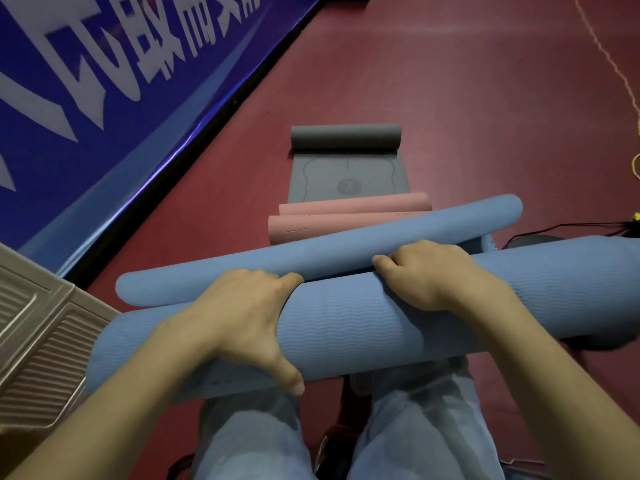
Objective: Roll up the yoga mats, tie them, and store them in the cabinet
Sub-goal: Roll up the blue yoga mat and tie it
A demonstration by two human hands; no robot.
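Blue ribbed yoga mat [349, 323], rolled

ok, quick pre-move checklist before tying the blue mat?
1. Both hands on the blue mat: ok, left hand and right hand grip it.
2. Roll tight: not ok, a second blue roll sits loose beyond the fingers.
3. Tie or strap at hand: cannot tell, none visible.
4. Cabinet within reach: ok, at the left.
5. Pink mat and grey mat finished: not ok, both partly unrolled on the floor.
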